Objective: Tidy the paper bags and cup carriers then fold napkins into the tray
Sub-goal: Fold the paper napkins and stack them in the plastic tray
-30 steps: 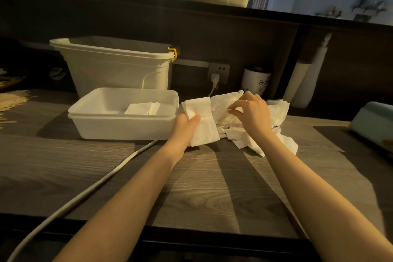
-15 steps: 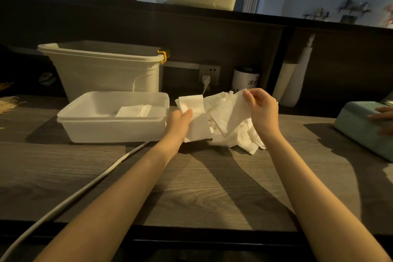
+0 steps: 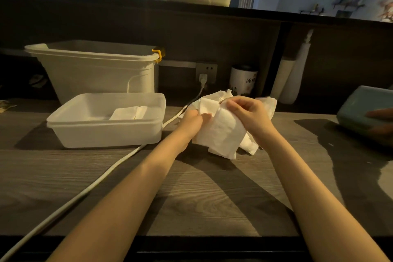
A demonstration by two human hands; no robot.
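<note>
Since a moment earlier, my right hand [image 3: 247,116] had drawn one napkin [image 3: 221,134] toward my left hand [image 3: 194,122]; both pinched it above the worktop [image 3: 191,193], right of the tray [image 3: 106,121]. Soft, flimsy paper, I judged: best held by its corners.

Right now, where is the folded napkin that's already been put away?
In the head view, the folded napkin lies inside the white plastic tray on the left of the counter, in front of the tall bin and left of both hands.
</note>
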